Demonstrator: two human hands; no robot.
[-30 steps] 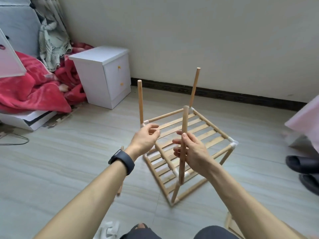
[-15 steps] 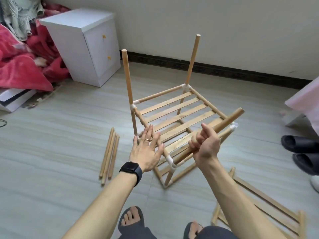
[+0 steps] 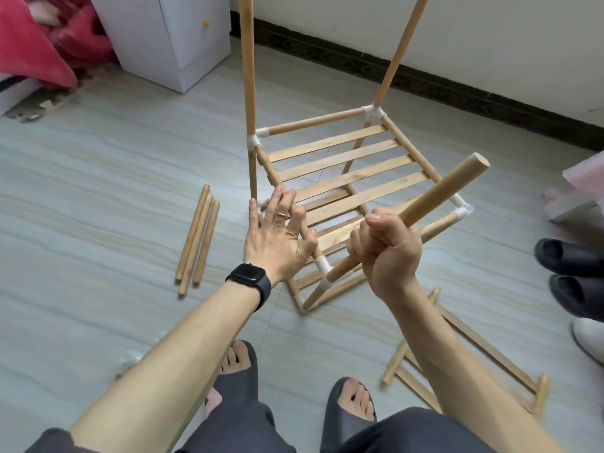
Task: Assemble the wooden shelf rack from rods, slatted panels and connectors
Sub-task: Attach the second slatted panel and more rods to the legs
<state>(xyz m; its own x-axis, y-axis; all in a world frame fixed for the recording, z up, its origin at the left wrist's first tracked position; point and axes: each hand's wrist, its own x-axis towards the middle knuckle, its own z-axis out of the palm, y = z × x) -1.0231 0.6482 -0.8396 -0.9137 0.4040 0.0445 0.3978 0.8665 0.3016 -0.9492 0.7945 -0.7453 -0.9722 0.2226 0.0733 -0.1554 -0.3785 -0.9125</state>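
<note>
Right hand (image 3: 385,253) fisted round the rod (image 3: 438,194), low end at the white connector (image 3: 323,265) on the rack's (image 3: 343,158) 6 o'clock corner, rod leaning to 2 o'clock. My left hand (image 3: 277,237) lies flat, fingers straight, on the side rail. Pushed in at that tilt, I reckon it jams, cracks the connector or skids the rack. Loose rods (image 3: 197,237) at 9 o'clock, spare panel (image 3: 396,362) at 5 and slippers (image 3: 568,259) at 3 crowd the floor.

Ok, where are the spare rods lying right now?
In the head view, the three spare rods lie together on the floor, left of the rack and just beyond the left hand.
</note>
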